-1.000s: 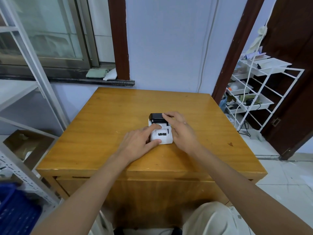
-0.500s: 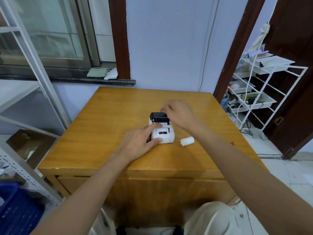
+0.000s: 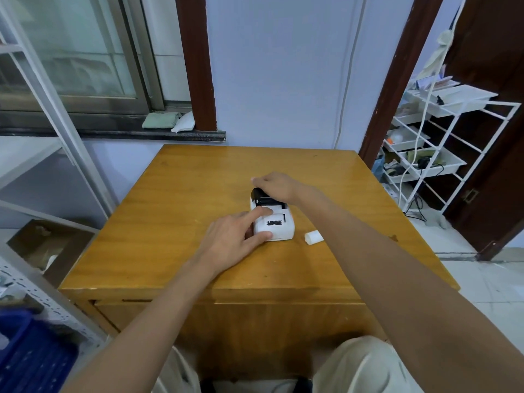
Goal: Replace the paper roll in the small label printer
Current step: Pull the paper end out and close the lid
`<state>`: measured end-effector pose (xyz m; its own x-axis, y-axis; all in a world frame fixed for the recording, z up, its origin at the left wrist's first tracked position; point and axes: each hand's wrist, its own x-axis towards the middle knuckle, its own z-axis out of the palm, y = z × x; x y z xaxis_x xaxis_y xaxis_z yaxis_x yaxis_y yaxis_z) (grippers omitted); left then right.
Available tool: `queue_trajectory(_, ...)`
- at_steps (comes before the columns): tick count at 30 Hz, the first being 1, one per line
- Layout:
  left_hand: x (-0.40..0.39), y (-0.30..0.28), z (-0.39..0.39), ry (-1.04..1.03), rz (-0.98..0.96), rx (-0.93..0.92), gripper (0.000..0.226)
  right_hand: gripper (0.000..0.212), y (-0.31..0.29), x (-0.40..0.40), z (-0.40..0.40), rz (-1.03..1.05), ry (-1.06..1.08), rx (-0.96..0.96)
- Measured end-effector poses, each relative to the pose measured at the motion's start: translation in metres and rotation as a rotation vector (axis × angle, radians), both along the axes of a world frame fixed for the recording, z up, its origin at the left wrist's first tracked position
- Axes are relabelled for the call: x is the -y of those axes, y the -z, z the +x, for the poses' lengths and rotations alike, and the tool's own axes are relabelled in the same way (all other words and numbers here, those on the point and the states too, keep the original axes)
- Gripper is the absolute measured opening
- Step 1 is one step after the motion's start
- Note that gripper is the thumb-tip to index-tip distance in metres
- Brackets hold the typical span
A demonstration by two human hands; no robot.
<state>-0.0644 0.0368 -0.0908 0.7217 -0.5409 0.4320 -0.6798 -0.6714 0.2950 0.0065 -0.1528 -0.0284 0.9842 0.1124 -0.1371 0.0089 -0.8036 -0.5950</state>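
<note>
A small white label printer (image 3: 279, 231) sits in the middle of the wooden table (image 3: 170, 222). Its black lid (image 3: 259, 195) is at the far end. My left hand (image 3: 232, 242) holds the printer's left side, with the index finger laid across the top and the thumb along the front edge. My right hand (image 3: 276, 185) reaches over the far end, its fingers curled over the black lid. Whether the lid is raised I cannot tell. A small white paper roll (image 3: 313, 237) lies on the table just right of the printer, touched by neither hand.
A white wire rack (image 3: 442, 154) with trays and cables stands to the right of the table, by a dark door. Grey metal shelving (image 3: 51, 114) and a blue crate (image 3: 31, 361) are on the left. A window sill runs behind the table.
My right hand has moved from the printer's right side to the black lid at the far end. That uncovered the white roll on the table. My left hand has stayed in place.
</note>
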Motion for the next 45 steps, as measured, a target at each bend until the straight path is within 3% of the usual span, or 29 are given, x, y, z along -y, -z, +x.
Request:
queue_trajectory(7, -0.001, 0.002, 0.002, 0.013, -0.002, 0.005, 0.046, 0.045, -0.001, -0.004, -0.001, -0.09, 0.01, -0.009)
queue_trajectory(14, 0.0, 0.004, 0.004, 0.001, 0.0, -0.002, 0.046, 0.047, 0.021, -0.004, -0.004, -0.205, 0.028, 0.132)
queue_trajectory(22, -0.001, 0.002, 0.004, -0.004, -0.007, -0.005, 0.042, 0.04, 0.003, -0.011, 0.01, -0.192, 0.003, -0.09)
queue_trajectory(29, 0.0, 0.004, 0.011, 0.042, -0.146, -0.189, 0.044, 0.044, 0.015, -0.007, 0.007, -0.241, -0.05, 0.051)
queue_trajectory(32, 0.0, 0.006, 0.014, 0.051, -0.222, -0.217, 0.044, 0.044, 0.02, -0.006, 0.01, -0.208, -0.047, 0.087)
queue_trajectory(40, -0.001, 0.007, 0.012, 0.032, -0.202, -0.197, 0.042, 0.055, 0.028, -0.002, 0.013, 0.007, -0.034, 0.121)
queue_trajectory(45, 0.001, 0.008, 0.012, 0.021, -0.203, -0.256, 0.044, 0.054, 0.028, 0.0, 0.011, 0.033, -0.044, 0.143)
